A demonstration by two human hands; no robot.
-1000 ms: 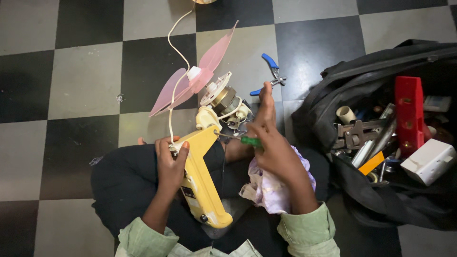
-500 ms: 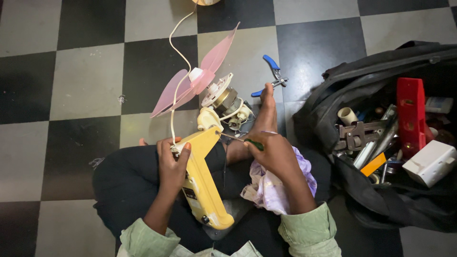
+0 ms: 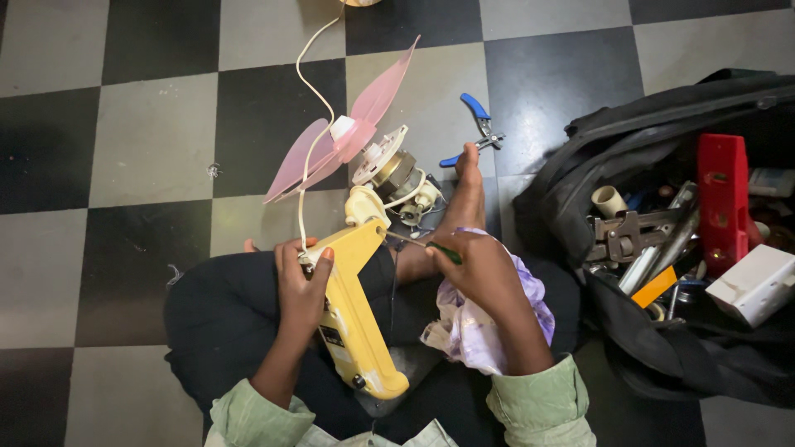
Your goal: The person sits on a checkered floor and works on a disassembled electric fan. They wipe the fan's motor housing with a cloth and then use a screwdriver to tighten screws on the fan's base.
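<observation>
A person sits on a black and grey checkered tile floor [image 3: 149,157]. The left hand [image 3: 302,281] has its fingers wrapped tight around the long yellow plastic fan body [image 3: 356,314], which lies across the person's dark lap. A thin white cord [image 3: 310,116] runs up from this hand and off the top of the view. The pink plastic fan blades [image 3: 348,136] stick out above the yellow body, with the small round metal motor [image 3: 397,174] just beside them. The right hand [image 3: 480,269] has its fingers closed around a thin green-handled screwdriver [image 3: 418,243], and the tip points at the yellow body near the motor. A light purple cloth [image 3: 472,331] lies under this hand. Blue-handled pliers [image 3: 476,124] lie on the floor by the bare foot [image 3: 464,199]. Far right sits an open black cloth tool bag [image 3: 629,132] full of tools.
</observation>
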